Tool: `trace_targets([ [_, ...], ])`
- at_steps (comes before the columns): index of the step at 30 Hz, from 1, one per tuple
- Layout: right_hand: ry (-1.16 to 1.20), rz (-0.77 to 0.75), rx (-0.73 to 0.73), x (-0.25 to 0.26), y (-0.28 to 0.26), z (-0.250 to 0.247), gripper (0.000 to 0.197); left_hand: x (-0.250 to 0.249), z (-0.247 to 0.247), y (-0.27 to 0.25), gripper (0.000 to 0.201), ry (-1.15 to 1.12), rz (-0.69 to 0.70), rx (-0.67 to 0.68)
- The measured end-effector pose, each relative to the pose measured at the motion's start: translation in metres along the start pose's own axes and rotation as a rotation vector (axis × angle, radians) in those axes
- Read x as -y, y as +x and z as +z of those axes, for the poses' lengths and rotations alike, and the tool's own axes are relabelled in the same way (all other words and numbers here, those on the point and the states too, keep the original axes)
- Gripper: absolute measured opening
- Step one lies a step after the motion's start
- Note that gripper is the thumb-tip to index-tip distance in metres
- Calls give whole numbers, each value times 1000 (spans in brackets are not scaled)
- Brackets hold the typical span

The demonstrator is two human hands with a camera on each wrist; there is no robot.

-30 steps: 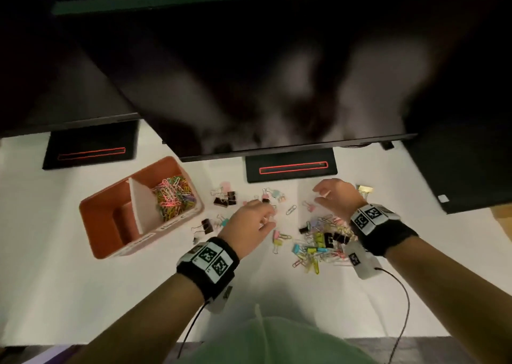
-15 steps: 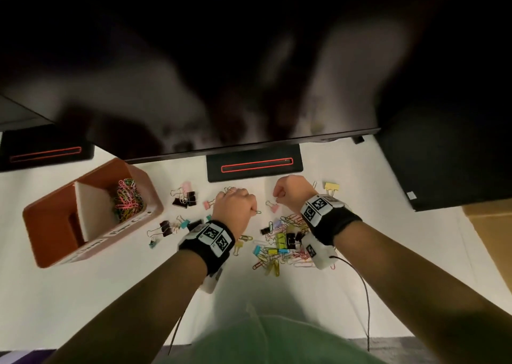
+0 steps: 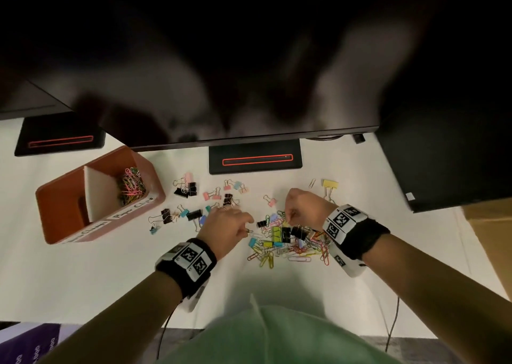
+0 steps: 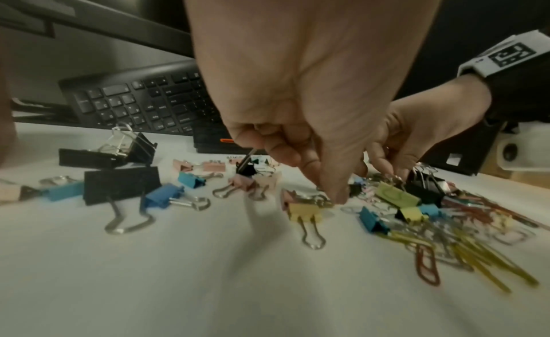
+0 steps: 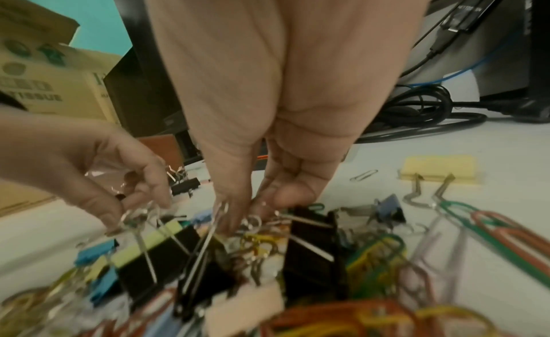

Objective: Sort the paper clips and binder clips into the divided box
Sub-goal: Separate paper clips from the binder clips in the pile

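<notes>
Left hand (image 3: 225,223): fingers curled down at the left edge of the mixed heap; its grip pinches a small metal clip wire – which clip cannot be told.
Right hand (image 3: 303,205): fingers bunched and pressed into the far side of the heap, grip closed on thin wire loops among the black binder clips (image 5: 312,252); the exact item is hidden.
Mixed heap of coloured paper clips and binder clips (image 3: 288,244): lies on the white surface (image 3: 83,280) between the two hands and toward the person.
Scattered binder clips – black, pink, blue (image 3: 194,214): spread on the surface between the heap and the box.
Large yellow binder clip (image 3: 330,184): alone, beyond the right hand, with a single silver paper clip (image 3: 312,183) just beside it.
Orange divided box (image 3: 59,211): far left on the surface; right compartment holds a pile of coloured paper clips (image 3: 130,182); the left compartment's contents cannot be made out.
Black keyboard (image 4: 142,99): behind the clips, under the dark monitor (image 3: 249,72).
</notes>
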State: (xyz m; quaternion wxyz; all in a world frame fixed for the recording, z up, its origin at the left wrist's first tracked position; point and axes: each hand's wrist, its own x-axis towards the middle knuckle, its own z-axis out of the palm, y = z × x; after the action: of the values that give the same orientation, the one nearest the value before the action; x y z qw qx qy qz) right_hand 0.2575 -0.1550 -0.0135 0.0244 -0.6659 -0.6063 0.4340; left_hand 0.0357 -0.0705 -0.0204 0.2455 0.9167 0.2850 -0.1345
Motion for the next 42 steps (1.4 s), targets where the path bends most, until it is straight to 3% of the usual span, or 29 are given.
trace_targets([
  [7,-21,87,-3,3,3,6,22,-2,5,9,14,133,-94,19],
  [12,-99,96,-2,4,2,5,23,0,5,10,12,184,-62,35],
  [17,-57,78,-36,3,-3,3,21,8,-5,1,6,-60,-106,-167],
  [20,15,86,-124,4,-3,-3,24,18,-8,-8,14,-107,-150,-247],
  [25,-1,76,-123,11,12,-3,29,20,1,-15,20,-25,-151,-172],
  [32,-27,64,-102,14,16,3,34,15,8,-6,18,9,-223,-220],
  [42,-103,109,-20,17,16,-1,21,7,-1,10,6,-36,-296,-154],
])
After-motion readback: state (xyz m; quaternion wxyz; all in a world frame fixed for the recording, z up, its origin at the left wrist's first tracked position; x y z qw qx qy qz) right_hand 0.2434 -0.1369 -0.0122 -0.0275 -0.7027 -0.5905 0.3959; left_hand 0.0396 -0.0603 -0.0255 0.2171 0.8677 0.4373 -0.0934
